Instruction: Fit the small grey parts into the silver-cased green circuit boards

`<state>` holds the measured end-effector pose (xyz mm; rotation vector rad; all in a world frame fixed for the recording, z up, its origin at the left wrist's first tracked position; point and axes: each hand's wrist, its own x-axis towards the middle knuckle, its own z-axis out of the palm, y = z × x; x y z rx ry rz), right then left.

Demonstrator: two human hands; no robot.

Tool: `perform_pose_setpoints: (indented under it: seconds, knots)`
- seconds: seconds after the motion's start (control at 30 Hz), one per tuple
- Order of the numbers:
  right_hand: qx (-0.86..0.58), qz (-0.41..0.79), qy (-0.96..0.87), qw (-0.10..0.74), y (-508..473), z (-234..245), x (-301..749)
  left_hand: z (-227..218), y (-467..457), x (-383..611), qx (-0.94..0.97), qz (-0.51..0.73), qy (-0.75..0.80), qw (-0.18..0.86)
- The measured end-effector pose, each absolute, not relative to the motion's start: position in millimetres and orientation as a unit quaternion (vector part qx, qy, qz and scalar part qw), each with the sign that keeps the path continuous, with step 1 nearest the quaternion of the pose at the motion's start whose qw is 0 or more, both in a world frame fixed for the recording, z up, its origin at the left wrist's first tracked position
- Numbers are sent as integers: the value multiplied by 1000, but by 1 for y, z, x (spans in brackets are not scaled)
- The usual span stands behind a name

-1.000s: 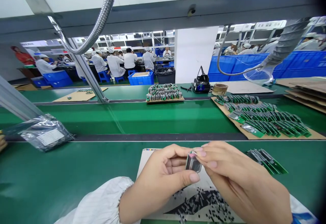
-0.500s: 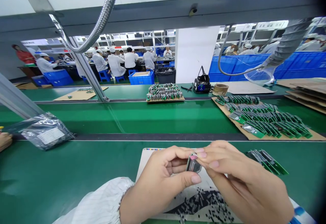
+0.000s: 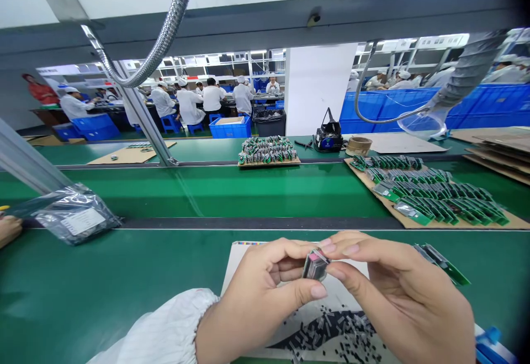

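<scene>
My left hand [image 3: 265, 292] is closed around a small block of thin, dark, glassy pieces [image 3: 316, 266] with a pink patch on top. My right hand [image 3: 397, 281] grips its upper right edge between thumb and fingertips. Below both hands lies a white printed sheet [image 3: 238, 264]. Many small black bits and clear slivers [image 3: 331, 328] are scattered on it. To the right of my right hand, a few green circuit boards [image 3: 447, 264] lean together, partly hidden by that hand.
Rows of circuit boards [image 3: 439, 190] stand on cardboard at the right, with another batch [image 3: 268, 150] farther back. A plastic bag [image 3: 78, 215] lies at the left, near another person's hand [image 3: 9, 230]. A tape roll [image 3: 358, 146] and a transparent funnel hood [image 3: 424, 124] are behind.
My right hand has shifted its hold, its thumb now showing at the block's right side and its fingers more spread. The left hand keeps its grip almost unmoved.
</scene>
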<state>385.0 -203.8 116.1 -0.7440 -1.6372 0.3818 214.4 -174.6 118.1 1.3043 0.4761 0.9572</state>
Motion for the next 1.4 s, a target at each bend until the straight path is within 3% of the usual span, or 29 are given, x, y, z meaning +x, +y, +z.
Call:
perform_pose_setpoints:
  seconds: [0.47, 1.07, 1.4]
  knots:
    - [-336, 202, -681, 618, -205, 118, 385, 115, -175, 213, 654, 417, 217, 593]
    - [-354, 276, -675, 586, -204, 123, 390, 123, -172, 207, 866, 375, 209, 257]
    - [-353, 289, -685, 569, -204, 119, 394, 128, -172, 206, 874, 340, 223, 265]
